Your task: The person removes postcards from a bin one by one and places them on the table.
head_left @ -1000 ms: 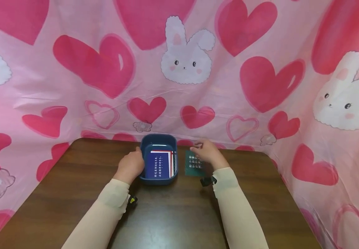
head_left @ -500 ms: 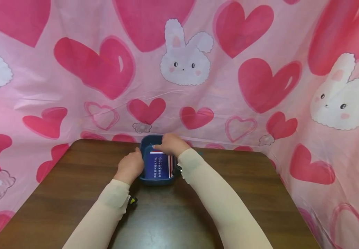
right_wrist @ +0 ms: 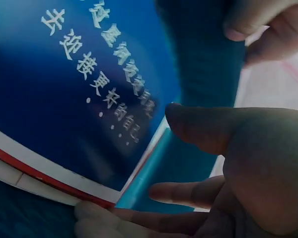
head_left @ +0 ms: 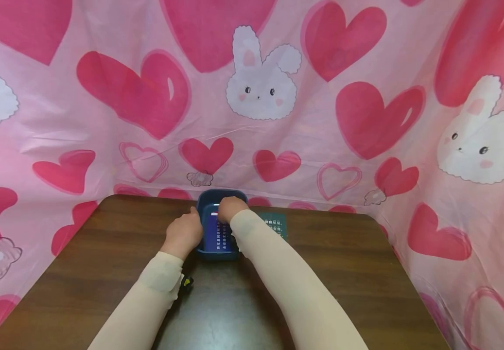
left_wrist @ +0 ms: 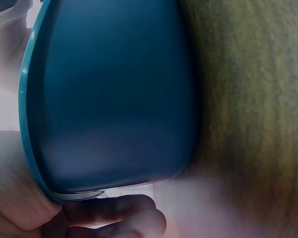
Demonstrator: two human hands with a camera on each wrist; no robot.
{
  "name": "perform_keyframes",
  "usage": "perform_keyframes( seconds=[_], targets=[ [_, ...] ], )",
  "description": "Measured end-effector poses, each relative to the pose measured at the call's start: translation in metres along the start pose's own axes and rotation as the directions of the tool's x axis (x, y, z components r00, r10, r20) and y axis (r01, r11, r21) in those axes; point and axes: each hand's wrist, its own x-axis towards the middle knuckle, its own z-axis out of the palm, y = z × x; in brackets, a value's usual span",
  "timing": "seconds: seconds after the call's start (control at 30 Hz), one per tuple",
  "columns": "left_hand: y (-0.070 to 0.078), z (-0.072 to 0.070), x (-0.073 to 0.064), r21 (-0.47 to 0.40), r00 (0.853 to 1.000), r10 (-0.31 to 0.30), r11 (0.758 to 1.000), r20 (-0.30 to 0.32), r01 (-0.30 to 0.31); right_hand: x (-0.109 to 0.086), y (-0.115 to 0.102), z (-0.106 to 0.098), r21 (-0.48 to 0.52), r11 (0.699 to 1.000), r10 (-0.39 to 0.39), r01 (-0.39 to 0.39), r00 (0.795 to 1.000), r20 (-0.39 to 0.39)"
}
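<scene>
My left hand [head_left: 183,232] grips the left wall of a small dark blue plastic box [head_left: 217,194]; in the left wrist view its fingers [left_wrist: 131,210] bend round the rim. Inside lies a stack of cards, a dark blue card [head_left: 211,234] with white Chinese writing on top. My right hand [head_left: 232,209] is inside the box over the stack's right side. The right wrist view shows its thumb [right_wrist: 198,126] at the top card's far edge and its fingers [right_wrist: 97,218] along the right edge, with a wide gap between them. Red and white edges show under the top card.
A dark green card [head_left: 278,223] with white writing lies on the brown wooden table [head_left: 348,272], right of the box and partly behind the right sleeve [head_left: 278,282]. A pink curtain [head_left: 278,131] with hearts and rabbits surrounds the table's back and sides.
My right hand has moved left from over the green card to the box's far end, then down onto the stack. The left hand has stayed at the box wall.
</scene>
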Motion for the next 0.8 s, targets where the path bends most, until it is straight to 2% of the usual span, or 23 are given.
perform_keyframes(
  seconds=[0.1,0.13,0.57,0.8],
  targets=[
    [0.0,0.001,0.0,-0.001,1.0,0.003,1.0,-0.001,-0.003,0.03,0.004,0.016,-0.073,0.997,-0.005,0.008,0.999,0.039],
    [0.0,0.002,0.0,-0.003,1.0,0.003,1.0,0.002,-0.003,0.032,0.004,0.016,-0.083,0.997,-0.004,0.008,0.998,0.055],
    [0.0,0.002,0.002,0.002,1.0,-0.009,1.0,0.007,0.009,0.04,0.0,0.026,-0.21,0.976,-0.038,0.062,0.992,0.117],
    [-0.001,0.002,0.003,0.011,1.0,-0.009,1.0,0.008,0.009,0.046,-0.002,0.025,-0.167,0.985,-0.013,0.035,0.992,0.129]
  ],
)
